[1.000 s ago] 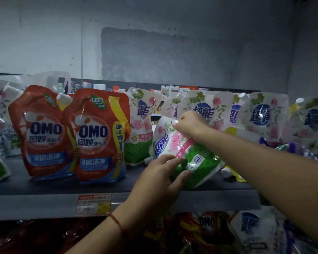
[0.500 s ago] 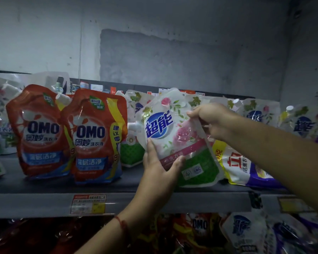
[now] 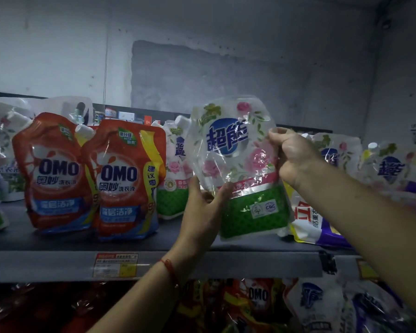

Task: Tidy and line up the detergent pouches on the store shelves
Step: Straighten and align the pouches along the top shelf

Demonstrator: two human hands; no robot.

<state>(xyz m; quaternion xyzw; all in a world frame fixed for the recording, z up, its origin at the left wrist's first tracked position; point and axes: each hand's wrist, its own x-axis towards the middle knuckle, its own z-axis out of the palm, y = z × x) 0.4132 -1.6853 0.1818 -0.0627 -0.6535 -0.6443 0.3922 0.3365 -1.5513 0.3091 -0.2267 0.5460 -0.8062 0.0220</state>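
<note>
A white rose-print detergent pouch [image 3: 240, 164] with a blue logo and green bottom stands upright at the front of the grey shelf [image 3: 154, 263]. My left hand [image 3: 202, 210] grips its lower left edge, thumb across the front. My right hand [image 3: 291, 155] grips its right edge near the top. Two red OMO pouches [image 3: 89, 174] stand side by side to the left. Another rose-print pouch [image 3: 173, 174] stands behind, between the OMO pouches and the held one.
A yellow and purple pouch [image 3: 315, 224] lies tilted just right of the held pouch. More white pouches [image 3: 389, 167] stand at the right, others at the far left [image 3: 0, 164]. A price tag [image 3: 115, 264] hangs on the shelf edge. The lower shelf holds several pouches [image 3: 310, 304].
The rose-print pouch lay tilted on its side a second ago. Both hands raised it and turned it upright, facing forward, and it now stands higher and further right.
</note>
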